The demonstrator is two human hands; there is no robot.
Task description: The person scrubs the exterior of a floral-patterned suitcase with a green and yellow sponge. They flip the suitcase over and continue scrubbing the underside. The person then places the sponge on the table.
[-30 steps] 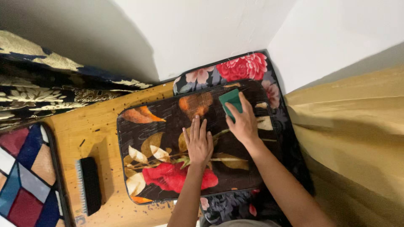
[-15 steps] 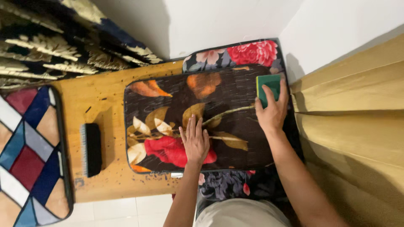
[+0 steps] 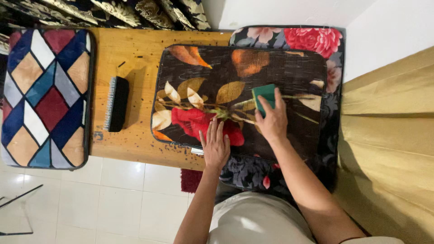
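Note:
A dark floral cushion cover with red flowers and gold leaves lies flat on a wooden table. My right hand presses a green sponge onto the middle of the cover. My left hand lies flat with fingers spread on the cover's near edge, over the red flower. A second floral cushion lies under the cover, showing at the far and right sides.
A black scrub brush rests on the wooden table left of the cover. A cushion with coloured diamond patches sits at the table's left end. Mustard curtain fabric hangs at right. White floor tiles lie below.
My right hand slid the green sponge from the cover's right edge back toward its middle. My left hand shifted to the cover's near edge. The camera view tilted down, showing more floor.

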